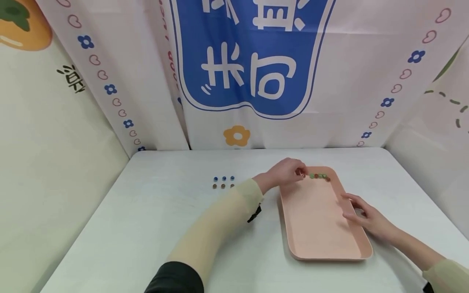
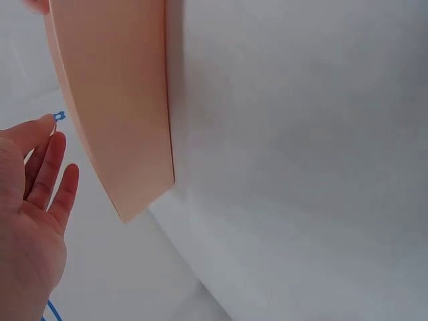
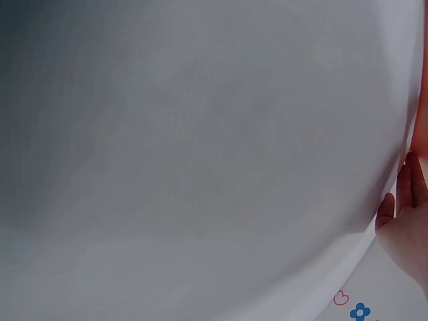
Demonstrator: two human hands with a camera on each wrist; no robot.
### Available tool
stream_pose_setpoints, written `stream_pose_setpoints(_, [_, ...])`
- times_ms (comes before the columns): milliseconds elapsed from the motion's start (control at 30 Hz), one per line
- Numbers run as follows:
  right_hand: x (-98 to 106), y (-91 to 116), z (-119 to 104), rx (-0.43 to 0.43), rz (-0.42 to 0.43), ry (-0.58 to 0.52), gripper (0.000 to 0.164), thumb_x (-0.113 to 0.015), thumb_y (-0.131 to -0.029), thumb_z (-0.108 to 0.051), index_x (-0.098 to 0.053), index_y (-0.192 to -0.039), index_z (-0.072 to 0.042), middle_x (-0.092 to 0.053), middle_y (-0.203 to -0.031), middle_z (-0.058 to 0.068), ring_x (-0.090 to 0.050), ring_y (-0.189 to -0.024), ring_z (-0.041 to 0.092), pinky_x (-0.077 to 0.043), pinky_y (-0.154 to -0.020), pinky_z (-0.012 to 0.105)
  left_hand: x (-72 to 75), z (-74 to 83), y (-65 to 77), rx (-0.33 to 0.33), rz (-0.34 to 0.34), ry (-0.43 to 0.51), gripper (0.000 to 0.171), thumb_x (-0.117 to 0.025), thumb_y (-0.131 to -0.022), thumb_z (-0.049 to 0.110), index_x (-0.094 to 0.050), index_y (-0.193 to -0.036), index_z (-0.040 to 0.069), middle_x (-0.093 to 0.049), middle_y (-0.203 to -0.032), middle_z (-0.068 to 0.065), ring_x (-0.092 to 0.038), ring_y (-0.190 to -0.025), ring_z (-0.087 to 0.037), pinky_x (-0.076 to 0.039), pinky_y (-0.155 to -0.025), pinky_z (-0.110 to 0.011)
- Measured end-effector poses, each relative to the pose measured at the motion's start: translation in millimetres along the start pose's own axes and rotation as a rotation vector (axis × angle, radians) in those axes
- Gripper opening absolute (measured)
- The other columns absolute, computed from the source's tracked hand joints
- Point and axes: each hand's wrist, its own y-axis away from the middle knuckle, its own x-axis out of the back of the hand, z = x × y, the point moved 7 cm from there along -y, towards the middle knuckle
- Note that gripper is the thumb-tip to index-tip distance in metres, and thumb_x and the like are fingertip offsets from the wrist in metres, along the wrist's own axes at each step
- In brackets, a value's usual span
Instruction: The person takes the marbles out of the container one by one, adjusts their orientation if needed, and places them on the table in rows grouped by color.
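Observation:
A pink tray (image 1: 318, 219) lies on the white table, its side wall (image 2: 120, 100) large in the left wrist view. Over its far left corner, my left hand (image 1: 283, 173) pinches a small reddish bead (image 1: 303, 176) between thumb and fingertips. Right beside those fingertips, a row of small green and red beads (image 1: 319, 176) lies along the tray's far end. My right hand (image 1: 373, 219) rests at the tray's right rim, thumb and fingers spread and loosely bent; the right wrist view shows the hand (image 3: 404, 221) only at its edge.
Left of the tray, blue beads (image 1: 224, 178) and brownish beads (image 1: 222, 186) stand in two short rows on the table (image 1: 146, 228). The left sleeve (image 1: 216, 219) reaches across in front of them. A printed cloth (image 1: 242, 81) hangs behind the table, with pale cloth walls at both sides.

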Motion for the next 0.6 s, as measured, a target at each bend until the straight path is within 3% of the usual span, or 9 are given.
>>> stream_pose_setpoints(133, [-1.0, -0.5, 0.3, -0.004, -0.004, 0.001, 0.061, -0.064, -0.095, -0.025, -0.035, -0.146, -0.005, -0.040, -0.142, 0.025, -0.043, -0.118, 0.028, -0.033, -0.084, 0.013, 8.2, -3.5, 13.1, 0.005, 0.003, 0.039, 0.019, -0.065, -0.094, 0.012, -0.069, -0.112, 0.008, -0.064, -0.101, 0.004, -0.056, -0.089, -0.005, -0.042, -0.078, -0.012])
stream_pose_setpoints(200, [-1.1, -0.4, -0.1, 0.001, -0.003, -0.002, 0.061, -0.064, -0.095, -0.025, -0.035, -0.146, -0.005, -0.040, -0.142, 0.024, -0.044, -0.119, 0.021, -0.033, -0.084, 0.013, 12.6, -7.7, 20.1, 0.014, 0.009, 0.064, 0.020, -0.065, -0.094, 0.011, -0.070, -0.112, 0.006, -0.064, -0.100, 0.004, -0.056, -0.089, -0.006, -0.043, -0.077, -0.012])
stream_pose_setpoints(333, [-0.2, 0.4, -0.8, 0.010, 0.008, -0.003, 0.060, -0.064, -0.095, -0.024, -0.037, -0.145, -0.005, -0.042, -0.141, 0.023, -0.039, -0.111, -0.007, -0.034, -0.084, 0.014, 22.3, -18.7, 34.9, 0.036, 0.023, 0.106, 0.021, -0.066, -0.093, 0.008, -0.070, -0.113, 0.006, -0.064, -0.101, 0.003, -0.057, -0.090, -0.007, -0.046, -0.077, -0.013])
stream_pose_setpoints(600, [-0.3, 0.2, 0.1, 0.004, -0.003, -0.015, 0.061, -0.064, -0.095, -0.024, -0.035, -0.146, -0.006, -0.041, -0.141, 0.025, -0.037, -0.110, -0.010, -0.033, -0.084, 0.013, 44.0, -42.1, 66.4, 0.080, 0.063, 0.157, 0.021, -0.068, -0.092, 0.010, -0.071, -0.112, 0.006, -0.065, -0.102, 0.001, -0.060, -0.093, -0.010, -0.049, -0.077, -0.016])
